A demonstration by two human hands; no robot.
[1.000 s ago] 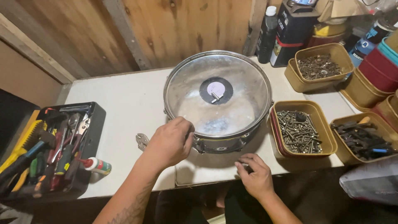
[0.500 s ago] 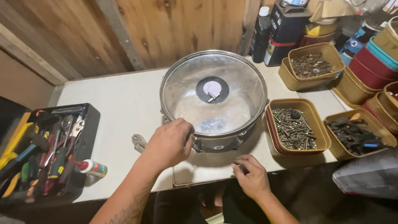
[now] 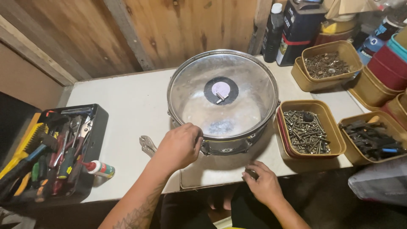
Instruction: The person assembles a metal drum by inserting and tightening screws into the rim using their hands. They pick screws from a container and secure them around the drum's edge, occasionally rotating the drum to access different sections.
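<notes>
At the far left of the frame a black toolbox [image 3: 55, 152] sits on the desk [image 3: 123, 106], crammed with screwdrivers, pliers and a yellow-handled brush, their grips a jumble of red, green and orange plastic. Just right of it, low in the frame, a small white bottle with a red cap [image 3: 98, 168] lies on its side against the box. A pair of metal pliers [image 3: 147, 145] lies flat on the pale, smooth desk, partly covered by the left hand [image 3: 180, 146], whose fingers curl over the near rim of the snare drum [image 3: 223, 101] and grip it. The drum stands in the middle of the frame, round, with a shiny metal shell and hoop, a clear glossy head and a black disc with a pale centre showing in its middle. Below it, at the desk's front edge, the right hand [image 3: 263, 183] rests palm down, fingers loosely bent over a small dark object [image 3: 251, 173] too hidden to identify; whether it grips that object I cannot tell. Right of the drum, a tan plastic tray of dark screws [image 3: 308, 129] stands just beside the shell, and further right another tan tray [image 3: 371, 138] holds black parts. In the upper right a third tray of small rusty hardware [image 3: 326, 64] sits near a black bottle [image 3: 273, 34] and a dark can [image 3: 302, 29]. Stacked red and tan tubs [image 3: 388, 70] crowd the right edge. Behind everything runs a wall of rough brown wooden boards [image 3: 127, 34].
</notes>
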